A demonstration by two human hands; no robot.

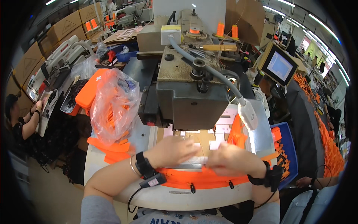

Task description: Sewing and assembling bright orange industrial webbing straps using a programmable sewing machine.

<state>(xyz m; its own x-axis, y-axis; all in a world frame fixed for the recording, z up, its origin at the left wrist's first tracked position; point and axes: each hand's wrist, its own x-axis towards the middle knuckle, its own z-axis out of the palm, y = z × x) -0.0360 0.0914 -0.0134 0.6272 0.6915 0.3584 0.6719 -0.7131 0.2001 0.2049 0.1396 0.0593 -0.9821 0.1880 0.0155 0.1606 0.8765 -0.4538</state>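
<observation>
1. Head view: left hand point(173, 151) and right hand point(235, 158) are curled and blurred near the machine point(192, 108); I cannot tell whether either grips anything.
2. Orange strips point(212, 180) lie just nearer the wearer than the hands, along the table point(167, 199).
3. Fingers could be pinched if the machine ran now; a snagging wristband point(144, 166) could drag the strips askew.
4. Counted: two hands, two wristbands, one machine, two black pulls point(192, 187); strips overlap too much to count.
</observation>
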